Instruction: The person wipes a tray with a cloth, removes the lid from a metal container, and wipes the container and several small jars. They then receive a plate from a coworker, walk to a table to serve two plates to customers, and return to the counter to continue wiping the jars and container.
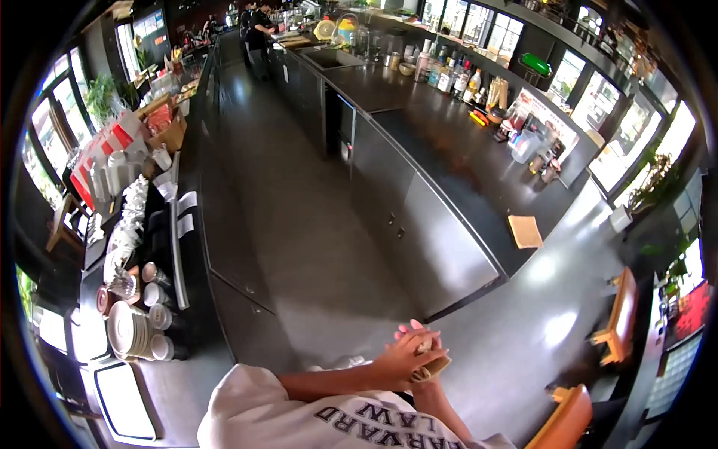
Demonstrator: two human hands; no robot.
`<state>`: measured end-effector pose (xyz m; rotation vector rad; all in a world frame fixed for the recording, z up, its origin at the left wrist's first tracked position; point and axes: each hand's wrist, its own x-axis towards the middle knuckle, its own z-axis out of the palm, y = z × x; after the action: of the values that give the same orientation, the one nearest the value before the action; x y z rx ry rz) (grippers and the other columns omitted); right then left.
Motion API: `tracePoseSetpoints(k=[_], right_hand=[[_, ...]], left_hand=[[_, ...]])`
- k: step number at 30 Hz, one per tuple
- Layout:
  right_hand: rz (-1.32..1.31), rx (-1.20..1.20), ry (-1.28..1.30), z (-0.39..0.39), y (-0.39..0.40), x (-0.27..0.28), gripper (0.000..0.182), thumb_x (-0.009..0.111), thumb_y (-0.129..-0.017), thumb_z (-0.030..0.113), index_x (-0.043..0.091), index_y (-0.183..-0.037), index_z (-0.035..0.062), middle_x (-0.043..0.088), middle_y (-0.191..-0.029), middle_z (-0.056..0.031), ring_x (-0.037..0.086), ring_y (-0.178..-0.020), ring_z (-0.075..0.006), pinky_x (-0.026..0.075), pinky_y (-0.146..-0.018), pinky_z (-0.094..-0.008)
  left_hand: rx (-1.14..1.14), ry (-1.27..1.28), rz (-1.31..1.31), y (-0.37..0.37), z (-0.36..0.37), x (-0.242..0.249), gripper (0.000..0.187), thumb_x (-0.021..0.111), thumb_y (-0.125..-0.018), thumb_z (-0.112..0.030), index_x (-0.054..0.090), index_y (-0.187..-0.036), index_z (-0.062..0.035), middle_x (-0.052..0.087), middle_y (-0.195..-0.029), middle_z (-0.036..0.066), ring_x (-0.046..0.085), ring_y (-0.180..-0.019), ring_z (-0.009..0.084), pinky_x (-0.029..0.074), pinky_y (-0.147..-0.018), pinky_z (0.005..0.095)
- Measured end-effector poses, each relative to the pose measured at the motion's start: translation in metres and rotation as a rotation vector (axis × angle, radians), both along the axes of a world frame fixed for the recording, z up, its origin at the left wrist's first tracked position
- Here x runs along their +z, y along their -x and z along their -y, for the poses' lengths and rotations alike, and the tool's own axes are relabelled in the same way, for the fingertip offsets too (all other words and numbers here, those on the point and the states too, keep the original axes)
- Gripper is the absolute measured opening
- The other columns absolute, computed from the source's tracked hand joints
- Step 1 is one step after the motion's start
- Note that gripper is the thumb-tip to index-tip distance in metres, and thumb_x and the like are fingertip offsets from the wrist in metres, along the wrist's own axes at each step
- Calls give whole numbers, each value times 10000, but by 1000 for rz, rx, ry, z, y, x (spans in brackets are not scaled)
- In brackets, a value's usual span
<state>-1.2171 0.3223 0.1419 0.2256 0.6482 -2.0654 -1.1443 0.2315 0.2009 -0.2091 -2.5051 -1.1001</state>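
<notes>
My left hand reaches across my front, its fingers closed over my right hand. A folded tan cloth is pressed between the two hands, and its edge sticks out on the right. My left fingers hide much of the cloth and part of the right hand. Pink fingertips show just beyond the left fingers. Both hands are held above the floor, close to my white shirt. Another tan cloth lies flat at the near end of the dark counter, apart from my hands.
Bottles and jars line the right counter's back. Stacked plates, cups and a tray stand on the left counter. An aisle runs between. Two people stand far off. Wooden stools are at right.
</notes>
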Motion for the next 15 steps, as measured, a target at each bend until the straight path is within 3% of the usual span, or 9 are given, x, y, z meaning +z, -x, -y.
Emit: tracePoseSetpoints(k=[1,4,5,8,9,11,13,14,15], right_hand=[[45,84,149,10,13,-3,529,391,-860,539,495,-1221,167,574,-1094,-103,540,-1009,-284,376,-890,-577],[62,61,146,45,46,4,553,385,-866,524,488,-1221,113,574,-1124,-132,485,-1112,-293,318,-1008,-479],[-49,30,263,57,60,-19,572,380,-863,539,488,-1215,101,547,-1156,-129,472,-1131,-284,276,-1044,-463],[91,32,346,106,94,0,606,365,-861,564,466,-1226,91,498,-1208,-127,452,-1153,-287,265,-1053,-458],[55,96,277,124,113,-3,627,357,-859,580,436,-1245,92,454,-1244,-128,432,-1176,-292,263,-1048,-486],[349,246,550,165,153,-1,623,371,-851,590,428,-1251,115,417,-1292,-164,383,-1212,-360,268,-1043,-496],[543,389,693,208,191,5,638,380,-840,610,419,-1259,130,375,-1339,-205,324,-1247,-431,267,-1038,-507],[540,396,648,232,208,9,641,392,-837,609,432,-1252,122,403,-1311,-196,354,-1235,-392,285,-1023,-514],[383,479,456,255,226,17,545,420,-846,570,487,-1178,143,473,-1240,-128,420,-1172,-328,326,-982,-511]], left_hand=[[-26,0,44,11,9,1,420,563,-832,-191,509,-1249,-181,351,-1350,141,304,-1276,253,293,-1004,425],[-58,69,-45,67,47,-53,495,587,-801,-184,451,-1275,-145,341,-1358,151,338,-1242,281,338,-975,398],[-191,-192,72,86,64,-62,551,680,-743,-289,500,-1243,-143,319,-1374,131,324,-1245,331,299,-963,546],[-66,-389,-3,128,114,-53,209,571,-747,-59,607,-944,2,566,-1022,157,545,-944,284,435,-840,371],[-25,-351,-99,145,135,-43,179,459,-697,102,597,-784,27,580,-906,138,554,-842,262,452,-763,348],[13,-232,226,184,181,-62,126,510,-715,7,595,-796,-40,573,-945,106,549,-842,279,451,-729,367],[48,-37,142,211,225,-49,101,551,-714,-32,595,-794,-75,573,-938,92,547,-831,294,463,-713,372],[72,-133,-12,229,241,-57,103,546,-685,-13,589,-775,-36,583,-914,109,551,-839,288,458,-750,362],[100,-224,-163,246,256,-52,111,540,-655,5,583,-757,3,593,-889,126,556,-846,281,452,-786,353]])
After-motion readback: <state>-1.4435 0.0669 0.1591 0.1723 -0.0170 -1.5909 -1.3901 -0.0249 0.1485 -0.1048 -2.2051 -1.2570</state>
